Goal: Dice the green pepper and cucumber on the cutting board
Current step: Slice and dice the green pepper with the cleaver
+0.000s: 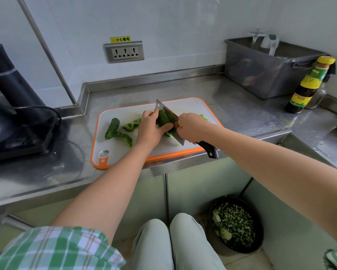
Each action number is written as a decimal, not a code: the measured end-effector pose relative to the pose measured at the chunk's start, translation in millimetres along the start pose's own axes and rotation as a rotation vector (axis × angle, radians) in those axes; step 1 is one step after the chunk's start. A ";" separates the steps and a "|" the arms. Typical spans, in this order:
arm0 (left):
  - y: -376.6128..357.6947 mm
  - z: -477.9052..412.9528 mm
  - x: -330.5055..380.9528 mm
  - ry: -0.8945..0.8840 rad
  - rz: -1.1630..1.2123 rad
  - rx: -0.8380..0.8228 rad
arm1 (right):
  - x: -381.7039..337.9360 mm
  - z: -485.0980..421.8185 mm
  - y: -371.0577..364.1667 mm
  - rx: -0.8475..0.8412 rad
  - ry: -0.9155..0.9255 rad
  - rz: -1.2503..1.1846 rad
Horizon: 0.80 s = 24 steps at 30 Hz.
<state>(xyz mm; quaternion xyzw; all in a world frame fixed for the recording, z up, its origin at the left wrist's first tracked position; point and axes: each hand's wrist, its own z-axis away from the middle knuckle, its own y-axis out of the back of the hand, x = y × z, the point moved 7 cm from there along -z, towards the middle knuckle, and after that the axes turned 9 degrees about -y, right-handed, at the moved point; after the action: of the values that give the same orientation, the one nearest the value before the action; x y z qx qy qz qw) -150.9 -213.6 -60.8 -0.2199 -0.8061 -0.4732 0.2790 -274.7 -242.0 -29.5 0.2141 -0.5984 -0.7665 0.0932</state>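
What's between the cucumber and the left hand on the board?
Head view: an upper green pepper piece and a lower green pepper piece lie on the cutting board between the cucumber and the left hand.

The counter (232,106) is brushed steel with a dull, smeared sheen. On it the cutting board (124,152) is matt white plastic with a smooth orange rim. The cleaver (159,106) has a bright polished metal blade and a glossy black handle. The cucumber (111,128) has bumpy skin, the green pepper (130,125) slick skin. At upper right the bin (261,75) is cloudy grey plastic (half see-through). The sleeve (56,248) at lower left is soft checked cloth.
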 end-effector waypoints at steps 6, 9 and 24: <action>0.1 1.0 -4.0 0.015 0.021 -0.009 | -8.2 -9.5 -9.6 0.007 0.003 -0.009; 2.0 3.5 -8.0 0.026 0.052 -0.035 | -9.5 -14.0 -9.8 0.035 -0.017 -0.016; 37.0 24.2 -14.3 0.086 -0.371 -0.018 | 21.9 -11.1 10.2 0.037 -0.106 -0.442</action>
<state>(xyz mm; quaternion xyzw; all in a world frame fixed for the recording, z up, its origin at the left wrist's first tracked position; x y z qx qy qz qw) -123.2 -176.6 -56.1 -0.0495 -0.8159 -0.5327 0.2192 -290.5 -263.3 -26.6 0.3011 -0.5551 -0.7672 -0.1127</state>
